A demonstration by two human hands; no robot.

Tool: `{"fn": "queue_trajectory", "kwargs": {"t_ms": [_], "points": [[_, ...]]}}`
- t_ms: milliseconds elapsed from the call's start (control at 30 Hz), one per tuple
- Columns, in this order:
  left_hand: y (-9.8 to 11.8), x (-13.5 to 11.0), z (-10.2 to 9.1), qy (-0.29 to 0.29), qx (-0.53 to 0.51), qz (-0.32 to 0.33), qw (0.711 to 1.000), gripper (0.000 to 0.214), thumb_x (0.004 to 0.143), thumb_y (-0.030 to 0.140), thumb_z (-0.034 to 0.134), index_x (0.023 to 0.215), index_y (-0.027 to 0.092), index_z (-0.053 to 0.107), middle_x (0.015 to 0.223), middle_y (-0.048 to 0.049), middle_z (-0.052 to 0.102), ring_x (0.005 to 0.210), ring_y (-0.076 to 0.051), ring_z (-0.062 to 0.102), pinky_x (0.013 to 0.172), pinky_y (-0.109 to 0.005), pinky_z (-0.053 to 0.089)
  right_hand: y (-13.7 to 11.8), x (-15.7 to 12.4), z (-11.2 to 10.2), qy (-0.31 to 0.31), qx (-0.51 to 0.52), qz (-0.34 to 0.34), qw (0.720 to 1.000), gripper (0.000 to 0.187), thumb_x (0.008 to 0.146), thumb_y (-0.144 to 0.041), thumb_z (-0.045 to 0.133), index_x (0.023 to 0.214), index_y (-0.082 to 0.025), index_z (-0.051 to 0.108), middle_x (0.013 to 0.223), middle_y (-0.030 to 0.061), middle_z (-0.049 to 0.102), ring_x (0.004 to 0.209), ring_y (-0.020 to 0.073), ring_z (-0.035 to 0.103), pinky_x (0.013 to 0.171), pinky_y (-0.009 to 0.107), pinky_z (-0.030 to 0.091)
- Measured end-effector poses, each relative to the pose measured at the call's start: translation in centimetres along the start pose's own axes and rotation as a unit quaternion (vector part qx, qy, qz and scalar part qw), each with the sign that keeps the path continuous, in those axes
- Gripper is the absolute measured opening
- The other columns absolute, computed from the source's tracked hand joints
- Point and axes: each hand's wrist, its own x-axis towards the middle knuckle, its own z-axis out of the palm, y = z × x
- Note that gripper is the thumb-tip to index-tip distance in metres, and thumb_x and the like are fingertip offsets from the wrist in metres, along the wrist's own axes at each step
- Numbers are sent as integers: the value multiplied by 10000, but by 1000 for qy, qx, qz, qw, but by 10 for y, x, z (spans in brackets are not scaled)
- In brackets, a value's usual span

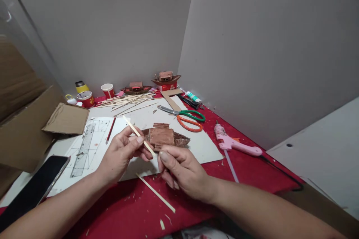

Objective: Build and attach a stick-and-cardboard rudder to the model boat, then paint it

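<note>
My left hand (120, 153) pinches a thin pale wooden strip (137, 132) between thumb and fingers, and the strip slants down to the right. By its lower end is my right hand (182, 170), with thumb and forefinger pressed together; what they hold, if anything, is hidden. Just beyond both hands a brown model boat (162, 136) with a flat-topped cabin lies on the white board, partly covered by the fingers. Below them a second wooden strip (157, 193) rests across the red cloth among small shavings.
Scissors (190, 117), a pink glue gun (224, 138) and its cord lie right. A phone (36, 190), drawn sheet (97, 145), ruler (82, 149) and red pencil (111, 130) are left. Behind are a strip pile (129, 101), paper cups (107, 90) and model boats (166, 77).
</note>
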Motion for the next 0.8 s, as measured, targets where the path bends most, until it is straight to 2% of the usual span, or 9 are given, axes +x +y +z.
{"fn": "queue_trajectory", "kwargs": {"t_ms": [133,233,300,367,400,500,567,700,800], "points": [[-4,-2,1,-15,8,-20,1000,173,897,326,626,928,165,570,587,15,650,474,-97,569,502,-200,486,-5,2,-7,105,-5,-77,991,467,940,-543,507,651,-176,508,430,-68,444,358,43,361,361,162,277],[-7,-7,5,-35,31,-38,998,200,910,365,602,916,165,592,528,35,604,418,-74,501,451,-172,417,-6,12,-14,175,44,-89,979,397,896,-509,602,693,-174,536,435,-81,452,354,38,357,367,155,303],[-9,-12,8,-49,54,-56,996,227,923,383,579,903,160,609,498,37,587,392,-61,466,432,-160,360,-6,18,-17,173,86,-70,979,327,836,-490,685,877,-176,602,476,-90,491,367,41,372,365,148,321],[-10,-16,10,-70,76,-74,992,246,926,391,571,902,153,627,487,35,583,383,-53,452,435,-162,327,-7,22,-17,143,102,-49,983,407,796,-476,727,1048,-178,611,516,-89,517,388,48,398,362,144,337],[-11,-17,11,-82,85,-81,990,255,923,393,574,902,148,638,490,31,585,386,-52,454,443,-166,323,-8,23,-17,127,97,-45,986,410,796,-471,726,1055,-173,617,528,-84,524,397,49,412,366,143,347],[-11,-20,13,-114,112,-95,982,313,919,422,567,862,128,659,489,21,577,399,-59,466,469,-185,334,-10,21,-17,115,68,-58,989,306,821,-458,700,836,-165,611,534,-70,534,397,40,428,380,143,361],[-11,-20,15,-114,127,-96,981,356,912,460,564,841,123,654,482,22,561,401,-64,463,473,-193,340,-11,18,-16,129,59,-66,988,326,827,-454,693,732,-175,553,526,-68,542,384,38,433,375,144,353],[-12,-21,18,-83,145,-81,983,355,883,497,595,891,143,615,499,43,541,400,-64,436,443,-187,320,-14,14,-14,141,37,-70,987,345,840,-444,685,687,-177,529,504,-60,555,377,41,439,374,145,340],[-12,-24,21,-77,152,-80,982,360,903,513,555,884,154,581,480,62,490,386,-63,395,410,-183,293,-14,10,-11,143,18,-75,987,351,864,-445,660,677,-174,541,496,-54,552,387,41,429,384,146,338]]}}
